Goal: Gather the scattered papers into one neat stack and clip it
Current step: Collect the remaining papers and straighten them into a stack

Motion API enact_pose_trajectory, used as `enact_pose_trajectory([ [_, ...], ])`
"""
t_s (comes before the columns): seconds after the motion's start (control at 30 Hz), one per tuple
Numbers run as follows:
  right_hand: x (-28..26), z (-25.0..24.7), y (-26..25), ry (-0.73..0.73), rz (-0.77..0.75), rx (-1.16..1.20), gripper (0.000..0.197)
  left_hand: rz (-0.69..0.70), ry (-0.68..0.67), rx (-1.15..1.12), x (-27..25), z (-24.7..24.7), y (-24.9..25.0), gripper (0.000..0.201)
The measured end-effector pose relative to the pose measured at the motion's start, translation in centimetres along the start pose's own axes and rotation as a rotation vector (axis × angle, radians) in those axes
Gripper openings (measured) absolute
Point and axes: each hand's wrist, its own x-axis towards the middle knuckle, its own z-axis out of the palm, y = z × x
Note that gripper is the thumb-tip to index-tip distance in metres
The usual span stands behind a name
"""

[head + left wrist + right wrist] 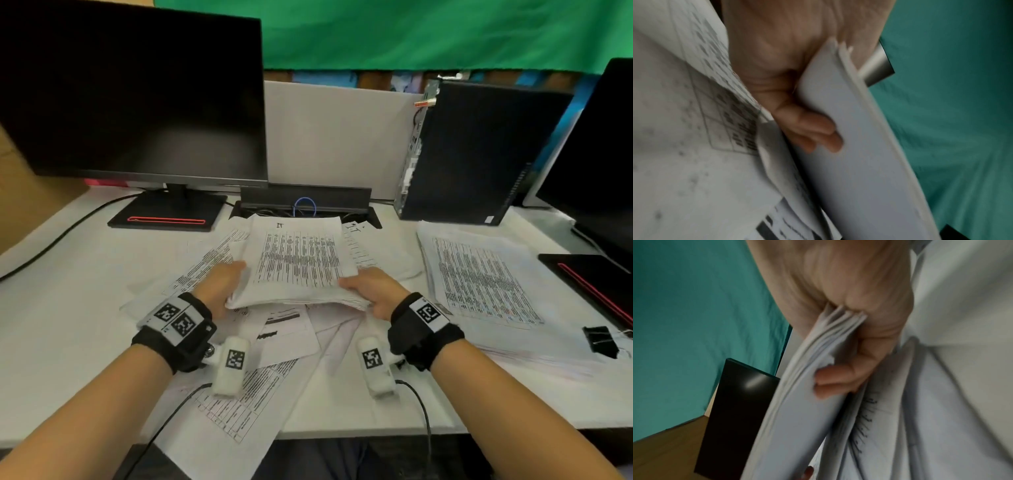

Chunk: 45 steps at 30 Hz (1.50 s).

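Note:
Both hands lift a bundle of printed sheets [294, 263] just above the desk centre. My left hand [222, 284] grips its near left corner; in the left wrist view the fingers [813, 134] curl under the bundle [859, 146]. My right hand [373, 291] grips the near right edge, and in the right wrist view the fingers [838, 379] curl round the fanned sheets [807, 386]. Loose papers [274, 370] lie scattered beneath. A second paper pile [479, 281] lies at the right. A black binder clip [601, 341] sits on that pile's near right corner.
A dark monitor [137, 96] stands back left on its base [168, 214]. A black computer tower [479, 154] stands back right, a cable tray [305, 202] between them. Another monitor [603, 164] and its base [596, 284] border the right edge. A cable [51, 246] crosses the left side.

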Motion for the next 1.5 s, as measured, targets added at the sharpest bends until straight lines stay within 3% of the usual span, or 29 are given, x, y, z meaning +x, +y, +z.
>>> enact_pose_trajectory([
  [0.1,-0.9,0.0,0.6,-0.113,0.054,-0.046,0.015,0.033,-0.025,0.086,-0.1,-0.5,-0.9,0.040],
  [0.2,-1.2,-0.4,0.9,-0.145,-0.132,-0.063,0.033,0.218,0.023,0.109,-0.9,-0.7,-1.2,0.037],
  [0.3,-2.7,-1.4,-0.3,-0.095,-0.309,-0.046,0.040,0.486,-0.070,-0.016,-2.2,-1.2,-0.4,0.039],
  [0.4,-4.3,-2.5,-2.7,-0.105,-0.442,0.065,0.042,0.669,-0.174,-0.056,-3.4,-1.6,1.7,0.047],
  [0.5,-5.3,-3.3,-5.8,-0.042,-0.581,0.092,0.042,0.837,-0.183,-0.089,-4.3,-1.5,4.3,0.047],
  [0.63,-7.2,-3.4,-8.0,0.045,-0.747,0.095,0.052,0.941,-0.161,-0.043,-5.1,-1.5,6.6,0.067],
  [0.7,-8.5,-3.6,-8.3,0.073,-0.820,0.081,0.049,0.955,-0.130,-0.141,-5.2,-1.7,7.0,0.073],
  [0.83,-10.0,-2.5,-8.9,0.079,-0.875,0.036,0.046,1.015,-0.114,-0.261,-6.5,-0.8,8.1,0.035],
  [0.87,-10.3,-2.0,-9.3,0.109,-0.894,0.048,0.047,1.061,-0.093,-0.252,-7.2,-0.3,8.9,0.034],
  [1.0,-12.1,-1.4,-11.8,0.183,-1.014,0.092,0.031,1.358,-0.026,-0.316,-9.2,0.4,12.5,0.066],
  [1.1,-12.3,-2.2,-12.5,0.166,-1.045,0.010,0.027,1.565,0.088,-0.157,-8.4,-0.8,13.4,0.076],
  [1.23,-10.9,-3.6,-11.7,0.306,-1.025,-0.125,0.062,1.507,0.188,0.110,-7.2,-2.1,12.1,0.060],
  [1.33,-11.2,-4.2,-12.1,0.440,-1.235,-0.276,0.079,1.430,0.233,0.254,-6.9,-2.7,12.0,0.052],
  [1.4,-11.5,-4.9,-12.7,0.493,-1.328,-0.416,0.071,1.436,0.261,0.243,-7.3,-3.3,12.3,0.046],
  [1.5,-11.6,-5.9,-13.1,0.589,-1.428,-0.624,0.037,1.456,0.328,0.299,-7.6,-4.1,12.8,0.041],
])
